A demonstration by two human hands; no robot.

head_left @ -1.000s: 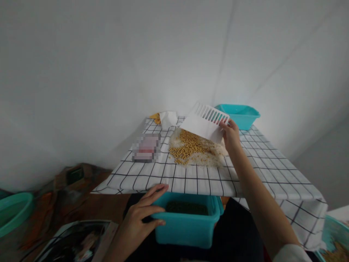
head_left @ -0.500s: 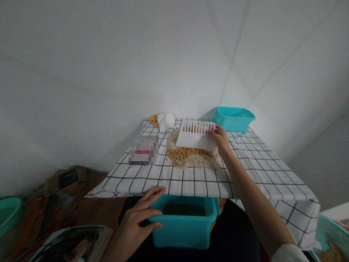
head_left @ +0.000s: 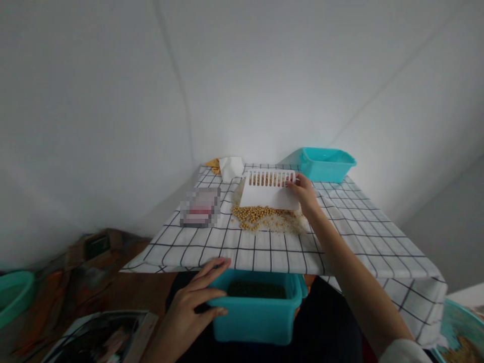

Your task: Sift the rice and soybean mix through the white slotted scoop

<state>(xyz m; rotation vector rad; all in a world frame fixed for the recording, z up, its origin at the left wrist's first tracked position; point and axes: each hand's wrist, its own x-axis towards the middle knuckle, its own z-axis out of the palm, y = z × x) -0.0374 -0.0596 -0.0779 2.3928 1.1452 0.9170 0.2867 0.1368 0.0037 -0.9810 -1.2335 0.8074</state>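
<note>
My right hand grips the right edge of a white slotted scraper, which stands tilted on a pile of yellow beans mixed with pale grains on the checked tablecloth. Some beans show through the scraper's slots. My left hand is closed round the left rim of a teal bin held below the table's near edge. Dark contents lie inside that bin.
A second teal bin stands at the table's far right corner. A white cloth and something orange lie at the far edge, a blurred pink item to the left. A green basin and a magazine lie at lower left.
The scraper came down from a raised tilt onto the far side of the bean pile and has pushed nearer, so fewer beans show in front of it. The left hand stays on the bin.
</note>
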